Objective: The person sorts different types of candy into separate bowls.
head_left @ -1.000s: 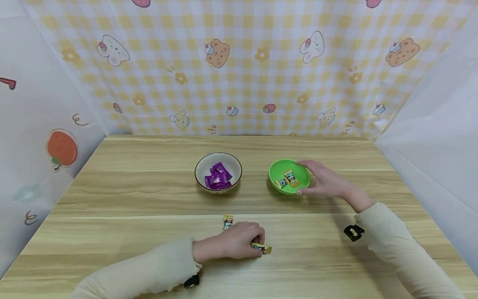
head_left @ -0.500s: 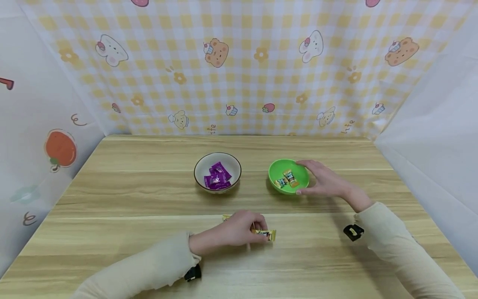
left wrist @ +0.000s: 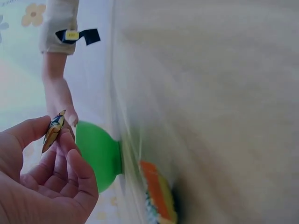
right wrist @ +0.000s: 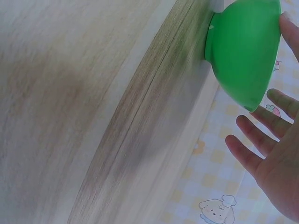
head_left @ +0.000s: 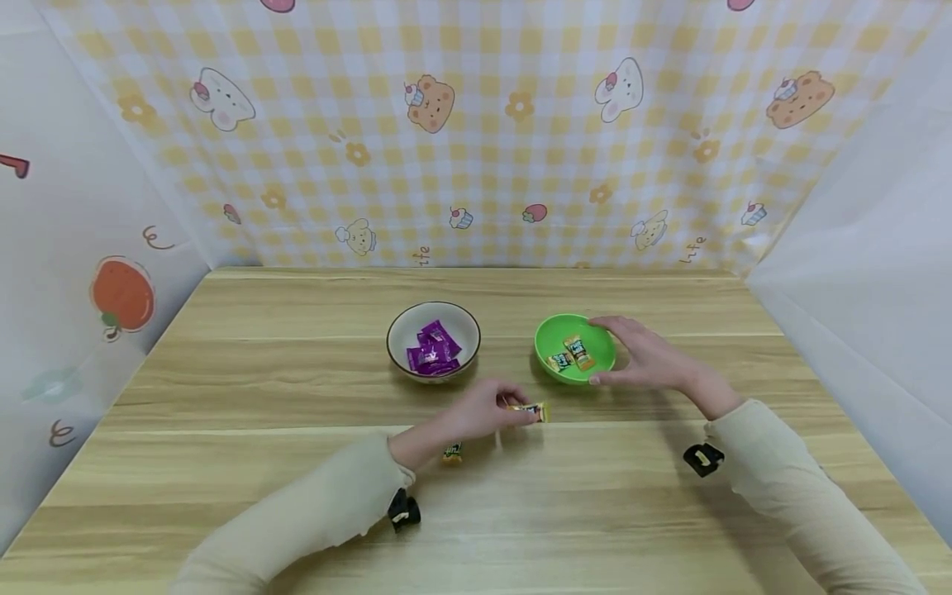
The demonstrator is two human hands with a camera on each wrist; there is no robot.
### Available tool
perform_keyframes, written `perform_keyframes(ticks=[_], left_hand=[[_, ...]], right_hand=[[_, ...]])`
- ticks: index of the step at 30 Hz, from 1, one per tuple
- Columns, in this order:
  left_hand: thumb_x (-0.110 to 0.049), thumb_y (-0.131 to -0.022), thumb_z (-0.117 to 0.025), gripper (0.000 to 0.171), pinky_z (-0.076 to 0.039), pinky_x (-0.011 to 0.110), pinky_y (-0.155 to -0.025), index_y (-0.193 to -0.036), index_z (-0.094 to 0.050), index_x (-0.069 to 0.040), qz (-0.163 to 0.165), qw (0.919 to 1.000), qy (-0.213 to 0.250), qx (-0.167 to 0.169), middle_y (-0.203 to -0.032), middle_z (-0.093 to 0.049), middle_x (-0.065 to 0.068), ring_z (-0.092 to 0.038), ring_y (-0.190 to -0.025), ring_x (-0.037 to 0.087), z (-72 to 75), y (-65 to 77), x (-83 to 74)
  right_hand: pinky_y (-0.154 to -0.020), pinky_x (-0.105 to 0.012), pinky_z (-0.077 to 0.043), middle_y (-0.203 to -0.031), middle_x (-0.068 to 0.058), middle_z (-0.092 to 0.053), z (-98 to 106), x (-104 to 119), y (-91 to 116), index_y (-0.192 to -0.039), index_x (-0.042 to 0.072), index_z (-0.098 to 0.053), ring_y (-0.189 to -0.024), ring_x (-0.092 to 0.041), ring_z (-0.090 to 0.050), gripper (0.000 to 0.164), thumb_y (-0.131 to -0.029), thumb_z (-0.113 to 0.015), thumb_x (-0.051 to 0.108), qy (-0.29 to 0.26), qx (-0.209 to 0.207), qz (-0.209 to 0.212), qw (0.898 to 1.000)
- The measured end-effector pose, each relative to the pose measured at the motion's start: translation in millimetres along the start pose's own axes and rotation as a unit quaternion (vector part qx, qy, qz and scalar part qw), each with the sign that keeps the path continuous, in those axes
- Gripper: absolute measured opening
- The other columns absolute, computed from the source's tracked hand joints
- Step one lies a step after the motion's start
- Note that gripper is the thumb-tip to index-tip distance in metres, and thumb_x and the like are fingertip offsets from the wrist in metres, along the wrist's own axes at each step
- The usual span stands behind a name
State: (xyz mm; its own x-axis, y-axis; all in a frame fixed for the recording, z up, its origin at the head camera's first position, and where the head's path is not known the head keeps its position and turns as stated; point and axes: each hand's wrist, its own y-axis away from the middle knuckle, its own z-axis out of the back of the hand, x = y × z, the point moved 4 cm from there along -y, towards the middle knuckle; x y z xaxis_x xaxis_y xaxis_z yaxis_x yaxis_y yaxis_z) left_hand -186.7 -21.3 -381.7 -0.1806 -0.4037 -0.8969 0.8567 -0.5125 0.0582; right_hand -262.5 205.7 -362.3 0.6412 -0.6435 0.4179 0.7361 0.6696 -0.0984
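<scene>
My left hand (head_left: pixel 483 411) pinches a small yellow-wrapped candy (head_left: pixel 537 411) between thumb and fingers above the table; the left wrist view shows the candy (left wrist: pixel 53 130) nearly edge-on. Farther back stands a green bowl (head_left: pixel 554 332), with two yellow-wrapped candies (head_left: pixel 578 353) inside. At the bowl's right side my right hand (head_left: pixel 649 357) touches the rim, thumb at the near edge and a finger at the far edge. In the right wrist view its fingers are spread and fairly straight beside the green bowl (right wrist: pixel 245 51). Another yellow-wrapped candy (head_left: pixel 452 453) lies on the table, partly covered by the left forearm.
Left of the green bowl stands a cream bowl (head_left: pixel 405 332) with a dark rim, holding several purple-wrapped candies (head_left: pixel 433 351). Both bowls are on the wooden table (head_left: pixel 297 372). A checked curtain (head_left: pixel 483 157) hangs behind it.
My left hand has picked the yellow candy up off the table and carried it away from me toward the green bowl. The right hand has stayed at the bowl.
</scene>
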Motion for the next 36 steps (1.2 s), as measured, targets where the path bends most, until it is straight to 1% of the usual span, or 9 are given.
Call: perform_keyframes(ticks=[5,10,17,22,25,27,31,36], left_hand=[[-0.02,-0.076,-0.069,0.015,-0.042,0.023,-0.056,-0.084,-0.065,-0.007,0.027,0.9992,0.009,-0.028,-0.071,-0.057,-0.001,-0.049,-0.063,0.011,6.2,-13.4,-3.3],[-0.023,-0.078,-0.068,0.018,-0.043,0.024,-0.054,-0.087,-0.065,-0.008,0.044,0.998,0.021,-0.04,-0.07,-0.059,0.002,-0.053,-0.062,0.014,10.6,-26.8,-6.0],[-0.024,-0.078,-0.068,0.02,-0.041,0.023,-0.051,-0.088,-0.065,-0.007,0.032,0.9976,0.017,-0.059,-0.065,-0.058,0.001,-0.055,-0.06,0.014,14.8,-45.9,-12.1],[-0.029,-0.079,-0.066,0.021,-0.041,0.023,-0.053,-0.089,-0.066,-0.01,0.042,0.9962,-0.008,-0.076,-0.065,-0.058,0.001,-0.054,-0.06,0.014,17.3,-58.9,-15.5],[-0.03,-0.08,-0.066,0.023,-0.039,0.022,-0.053,-0.09,-0.066,-0.01,0.051,0.9948,-0.019,-0.086,-0.064,-0.057,0.0,-0.05,-0.057,0.012,17.7,-65.2,-17.5],[-0.031,-0.08,-0.065,0.024,-0.037,0.021,-0.051,-0.091,-0.065,-0.01,0.057,0.9942,-0.016,-0.09,-0.062,-0.055,0.0,-0.048,-0.055,0.011,17.0,-68.7,-18.6],[-0.029,-0.08,-0.066,0.024,-0.035,0.019,-0.046,-0.091,-0.066,-0.007,0.058,0.9935,-0.005,-0.097,-0.059,-0.053,0.0,-0.045,-0.051,0.009,13.9,-75.2,-20.6],[-0.028,-0.079,-0.067,0.023,-0.036,0.018,-0.044,-0.089,-0.067,-0.007,0.057,0.9925,-0.005,-0.108,-0.06,-0.054,0.001,-0.045,-0.05,0.009,9.3,-82.4,-20.8]], right_hand=[[-0.094,-0.051,-0.027,-0.129,-0.019,-0.038,0.1,0.7,-0.6,-0.131,0.0,-0.034,-0.119,-0.034,-0.033,0.086,-0.07,-0.069,0.049,0.0,0.0,-0.001,1.0],[-0.093,-0.052,-0.028,-0.13,-0.019,-0.038,-0.8,0.3,-0.6,-0.132,0.001,-0.033,-0.118,-0.035,-0.033,0.086,-0.07,-0.069,0.049,0.0,0.002,-0.004,1.0],[-0.093,-0.052,-0.028,-0.129,-0.018,-0.039,-2.0,-0.6,-1.0,-0.132,0.001,-0.034,-0.118,-0.034,-0.033,0.085,-0.07,-0.068,0.049,0.0,0.002,0.0,1.0],[-0.093,-0.052,-0.029,-0.13,-0.018,-0.038,-2.0,-0.5,-0.7,-0.132,0.001,-0.033,-0.118,-0.034,-0.033,0.085,-0.071,-0.068,0.049,-0.004,0.004,0.0,1.0],[-0.092,-0.052,-0.028,-0.13,-0.018,-0.037,-2.0,-0.1,-0.2,-0.132,0.002,-0.033,-0.119,-0.034,-0.032,0.085,-0.071,-0.068,0.049,-0.007,0.006,-0.003,1.0],[-0.093,-0.053,-0.028,-0.13,-0.018,-0.037,-1.9,0.1,0.0,-0.133,0.002,-0.033,-0.119,-0.034,-0.032,0.085,-0.071,-0.068,0.049,-0.009,0.006,-0.003,1.0],[-0.093,-0.052,-0.028,-0.131,-0.018,-0.037,-1.5,0.1,0.2,-0.133,0.002,-0.033,-0.119,-0.034,-0.032,0.085,-0.071,-0.068,0.049,-0.01,0.006,-0.002,1.0],[-0.093,-0.053,-0.028,-0.131,-0.018,-0.037,-0.8,0.5,0.4,-0.132,0.001,-0.033,-0.119,-0.034,-0.032,0.084,-0.071,-0.068,0.048,-0.01,0.003,0.002,1.0]])
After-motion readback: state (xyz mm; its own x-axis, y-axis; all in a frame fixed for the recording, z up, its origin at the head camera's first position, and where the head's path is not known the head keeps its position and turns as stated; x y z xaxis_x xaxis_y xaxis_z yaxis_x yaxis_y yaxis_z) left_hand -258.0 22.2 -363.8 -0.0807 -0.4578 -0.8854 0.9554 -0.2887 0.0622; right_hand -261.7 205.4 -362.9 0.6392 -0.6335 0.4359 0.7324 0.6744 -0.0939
